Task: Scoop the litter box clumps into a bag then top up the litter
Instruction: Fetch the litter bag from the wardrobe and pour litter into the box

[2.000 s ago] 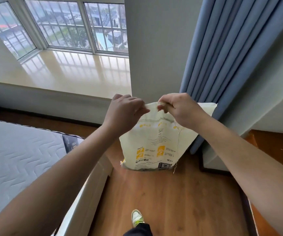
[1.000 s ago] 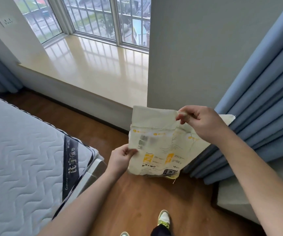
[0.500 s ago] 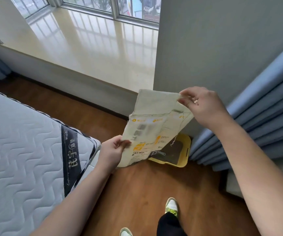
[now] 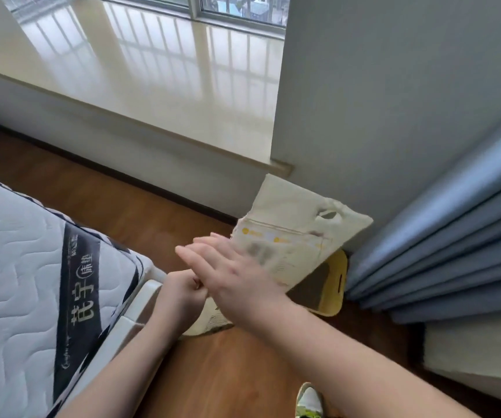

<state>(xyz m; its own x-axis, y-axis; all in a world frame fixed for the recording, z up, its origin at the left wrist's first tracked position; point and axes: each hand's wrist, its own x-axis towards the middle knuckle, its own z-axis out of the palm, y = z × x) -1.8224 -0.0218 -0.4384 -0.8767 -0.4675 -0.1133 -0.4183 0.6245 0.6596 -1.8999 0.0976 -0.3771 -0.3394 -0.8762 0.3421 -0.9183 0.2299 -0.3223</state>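
Beside a bed [image 4: 16,267], a person's left hand [image 4: 182,294] pinches the lower corner of a cream litter bag [image 4: 297,236] held tilted above the yellow litter box [image 4: 338,285] on the wood floor [image 4: 228,372], while the right hand [image 4: 228,267], fingers straight and released, crosses in front. The bag looks soft and crumpled, probably light; its cut-out handle near the top offers the surest hold.
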